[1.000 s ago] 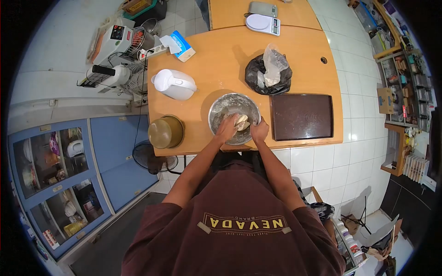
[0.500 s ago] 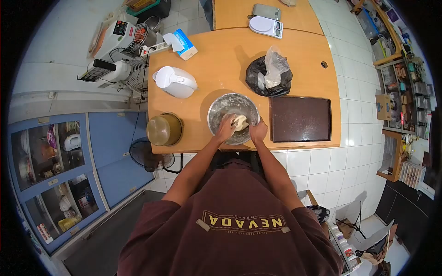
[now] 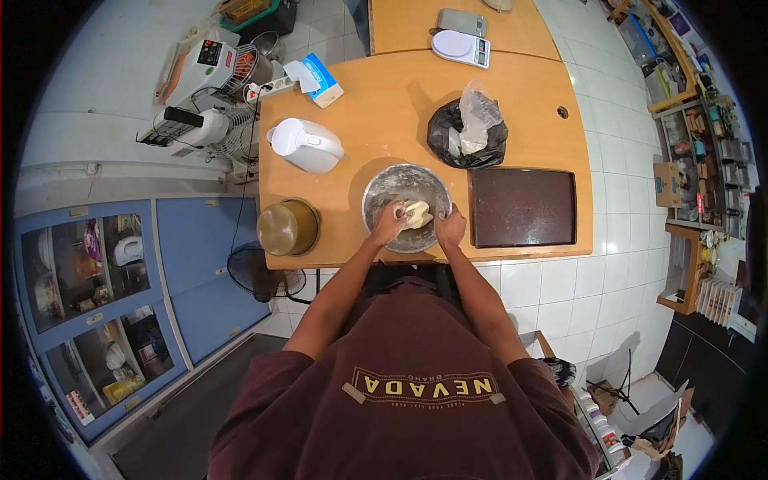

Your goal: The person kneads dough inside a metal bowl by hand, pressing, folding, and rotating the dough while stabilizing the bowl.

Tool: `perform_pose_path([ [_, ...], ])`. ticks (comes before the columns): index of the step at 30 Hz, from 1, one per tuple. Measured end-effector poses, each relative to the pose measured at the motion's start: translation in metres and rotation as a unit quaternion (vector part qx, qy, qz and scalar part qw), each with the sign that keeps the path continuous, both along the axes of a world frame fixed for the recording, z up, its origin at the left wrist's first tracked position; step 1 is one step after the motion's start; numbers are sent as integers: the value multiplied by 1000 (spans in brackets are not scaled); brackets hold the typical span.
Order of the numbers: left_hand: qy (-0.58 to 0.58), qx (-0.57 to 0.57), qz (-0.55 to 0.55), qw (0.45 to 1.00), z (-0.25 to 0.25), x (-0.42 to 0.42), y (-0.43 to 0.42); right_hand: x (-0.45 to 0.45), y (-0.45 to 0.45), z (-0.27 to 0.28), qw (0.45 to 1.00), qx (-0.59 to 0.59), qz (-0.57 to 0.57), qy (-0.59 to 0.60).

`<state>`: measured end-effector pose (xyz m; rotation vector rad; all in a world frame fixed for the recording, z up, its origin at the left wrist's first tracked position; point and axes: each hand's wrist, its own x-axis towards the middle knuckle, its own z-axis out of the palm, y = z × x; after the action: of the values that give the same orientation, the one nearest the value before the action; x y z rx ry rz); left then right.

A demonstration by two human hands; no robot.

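A metal mixing bowl (image 3: 384,182) with floury smears inside stands near the table's front edge. In it lies a pale lump of dough (image 3: 418,214). My left hand (image 3: 389,223) reaches into the bowl, fingers curled against the dough's left side; the fingertips are partly hidden by it. On the bowl's right rim, my right hand (image 3: 450,229) is closed, its thumb at the rim and its other fingers mostly out of sight.
Right of the bowl lies a dark baking tray (image 3: 524,208); behind it sits a black plastic bag (image 3: 446,132). To the left stand a white electric kettle (image 3: 306,146) and a brownish container (image 3: 288,227). Farther back are a white kitchen scale (image 3: 462,48) and a tissue box (image 3: 323,82).
The dough has shifted slightly and shows a changed shape beside my left hand. My right hand stays at the bowl's rim. The whole view has moved a little.
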<state>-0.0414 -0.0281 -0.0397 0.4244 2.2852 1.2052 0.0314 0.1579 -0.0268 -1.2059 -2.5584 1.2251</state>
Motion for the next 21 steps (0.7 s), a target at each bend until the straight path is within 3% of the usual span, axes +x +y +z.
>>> perform_pose_path([
  [2,19,30,8,999,9,3,5,0,1,1,1000,-1,9,-1],
  [5,111,-3,-63,992,-19,1,4,1,2,4,1000,-8,12,-3],
  [11,170,24,-50,984,-9,8,6,0,2,6,1000,0,10,-11],
  [14,1,55,22,998,0,12,2,-2,2,9,1000,-3,8,-12],
  [17,-16,44,2,999,4,13,-9,-1,2,6,1000,-2,7,-17],
  [21,43,6,27,999,29,11,-6,0,2,5,1000,-3,8,-11],
])
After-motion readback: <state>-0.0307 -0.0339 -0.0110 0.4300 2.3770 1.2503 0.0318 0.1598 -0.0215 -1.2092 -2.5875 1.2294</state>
